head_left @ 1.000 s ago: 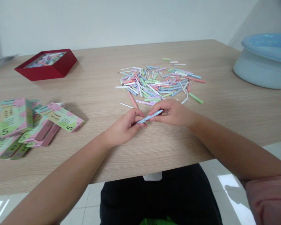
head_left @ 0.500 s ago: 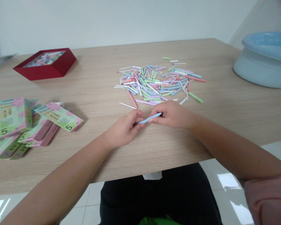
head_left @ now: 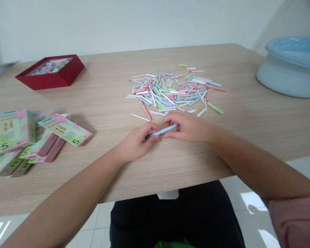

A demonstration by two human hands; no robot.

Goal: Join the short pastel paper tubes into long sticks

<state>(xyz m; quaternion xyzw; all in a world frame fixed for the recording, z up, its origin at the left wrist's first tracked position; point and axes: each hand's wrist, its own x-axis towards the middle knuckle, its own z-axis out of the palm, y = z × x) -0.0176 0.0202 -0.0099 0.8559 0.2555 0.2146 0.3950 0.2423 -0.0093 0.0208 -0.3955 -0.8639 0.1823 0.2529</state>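
A slim light-blue pen (head_left: 163, 131) is held between my hands, low over the front of the table, tilted slightly up to the right. My left hand (head_left: 142, 139) is closed around its left end, with thumb and fingers hiding that part. At the pen's right end, my right hand (head_left: 187, 126) has its fingers curled around the tip, the thumb lower and a little apart from the forefinger. Just beyond my hands lies a loose pile of pen parts (head_left: 167, 96) in blue, green, purple, coral and white, with thin white refills (head_left: 140, 117) among them.
A red box (head_left: 63, 76) holding more pen parts sits at the back left. Several pink-and-green cartons (head_left: 17, 131) are stacked at the left. On the right stands a pale blue round plastic piece (head_left: 291, 74). The wooden table's (head_left: 170, 175) front edge is close to my lap.
My right thumb and forefinger have spread slightly apart around the pen's tip. The pen has shifted a little to the left. My left hand keeps its grip.
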